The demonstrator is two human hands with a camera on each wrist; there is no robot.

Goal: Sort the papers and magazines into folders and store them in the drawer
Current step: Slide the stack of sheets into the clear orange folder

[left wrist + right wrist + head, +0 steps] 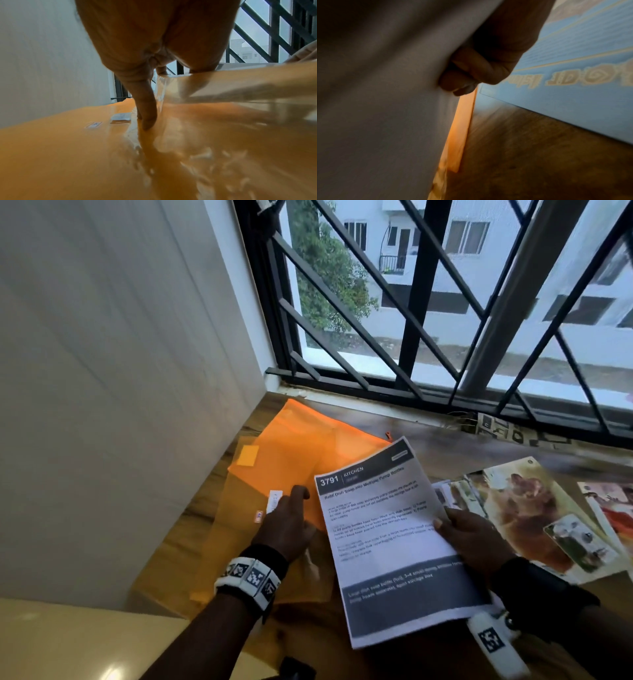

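Note:
Orange translucent folders [294, 446] lie stacked on the wooden table [445, 436] by the wall. My left hand [291, 522] rests on them. In the left wrist view one straight finger [147, 115] presses the lower folder sheet [68, 148], while the other fingers go behind the raised clear flap [240, 83]. My right hand [469, 539] grips a printed paper [387, 535] headed "3791 KITCHEN", thumb on top, and holds it over the folders' right edge. The right wrist view shows fingers [471, 75] curled under the paper [376, 108] and the folder edge [458, 128].
Magazines [534, 508] with animal photos lie spread on the table to the right, another [613, 505] at the far right. A blue magazine cover [573, 67] lies on the wood. A white wall [120, 371] bounds the left, a barred window [428, 302] the back.

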